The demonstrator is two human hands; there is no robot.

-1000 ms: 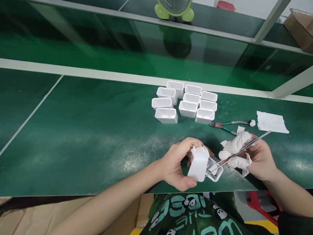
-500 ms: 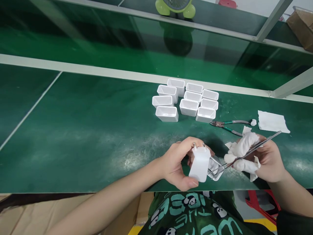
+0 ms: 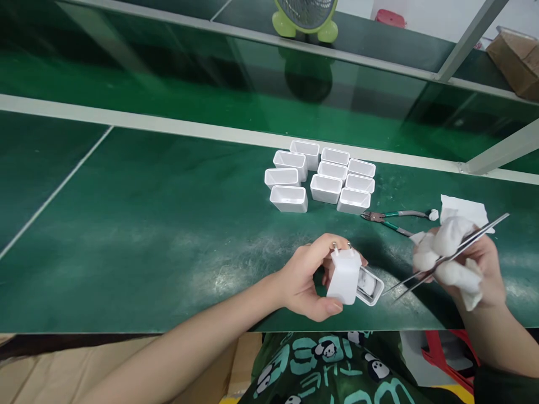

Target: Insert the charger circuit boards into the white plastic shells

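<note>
Your left hand grips a white two-pin charger plug at the near bench edge; your right hand, fingers wrapped in cloth, pinches tweezers just right. Farther: cutting pliers, empty white housings.

**Around the green bench: shells, cutters, a fan**

Ten white open-topped plastic shells sit clustered on the green bench mat, mouths up, packed close together. Just to their right lie green-handled side cutters, flat on the mat, nose pointing toward the shells. Beyond the handles rests a white paper sheet. Up top, a lime-green desk fan stands on the upper shelf, its reflection dark in the glossy surface below. Far right, a brown cardboard box pokes in at the edge. A pale metal rail runs across behind the shells.
</note>
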